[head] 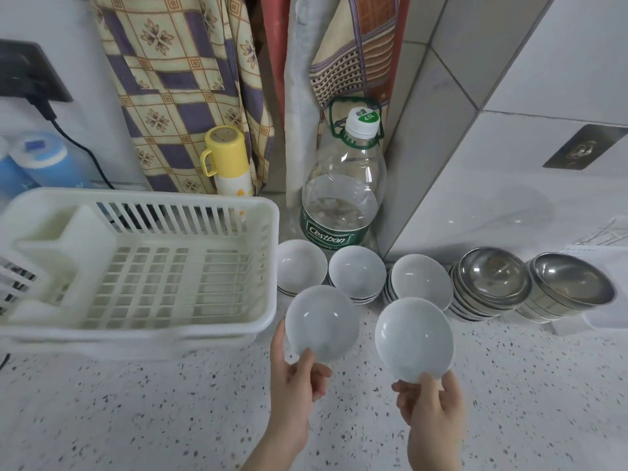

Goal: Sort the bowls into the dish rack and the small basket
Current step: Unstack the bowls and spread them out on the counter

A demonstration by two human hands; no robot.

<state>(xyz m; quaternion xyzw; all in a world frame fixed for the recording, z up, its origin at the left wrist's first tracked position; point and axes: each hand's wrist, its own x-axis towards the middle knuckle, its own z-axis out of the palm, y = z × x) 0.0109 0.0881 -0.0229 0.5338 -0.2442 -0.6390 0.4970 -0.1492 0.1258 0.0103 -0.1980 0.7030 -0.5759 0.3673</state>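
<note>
My left hand (299,379) pinches the near rim of a white ceramic bowl (321,321), held just right of the white plastic dish rack (272,260). My right hand (430,406) grips a second white bowl (413,338) by its near edge, above the counter. Behind them stand three stacks of white bowls (300,270) (356,273) (421,280) and two stacks of steel bowls (492,280) (571,283). The rack holds no bowls. A white basket edge (605,321) shows at the far right behind the steel stacks.
A large clear water bottle (343,188) stands behind the bowls, a yellow flask (227,161) behind the rack. Patterned curtains hang at the back. A plug and black cable run at the left. The speckled counter (170,402) spreads in front.
</note>
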